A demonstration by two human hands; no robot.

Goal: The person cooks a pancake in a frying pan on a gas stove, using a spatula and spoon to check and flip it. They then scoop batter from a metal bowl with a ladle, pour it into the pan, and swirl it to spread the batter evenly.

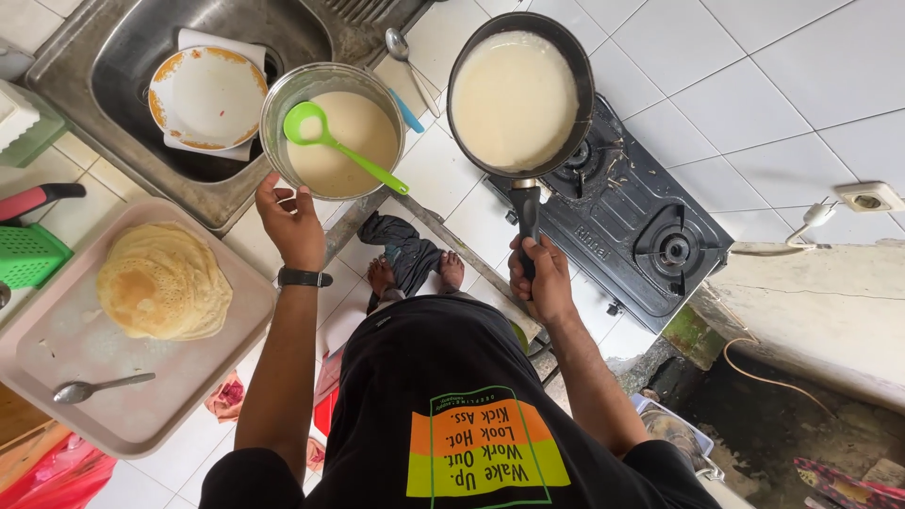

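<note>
My right hand (541, 280) grips the black handle of a dark frying pan (577, 85), held above the left burner of a black two-burner stove (650, 226). A thin layer of pale batter (514, 99) covers the pan's bottom. My left hand (292, 224), with a black watch at the wrist, hovers open just below a glass bowl (275, 99) of batter; whether it touches the rim is unclear. A green ladle (330, 139) rests in the bowl, handle pointing right.
A pink tray (189, 377) at left carries a stack of thin pancakes (163, 281) and a metal spoon (99, 386). The steel sink (113, 47) holds a white plate (207, 96). A spoon (407, 57) lies on the white tiles. A green grater (28, 254) lies at far left.
</note>
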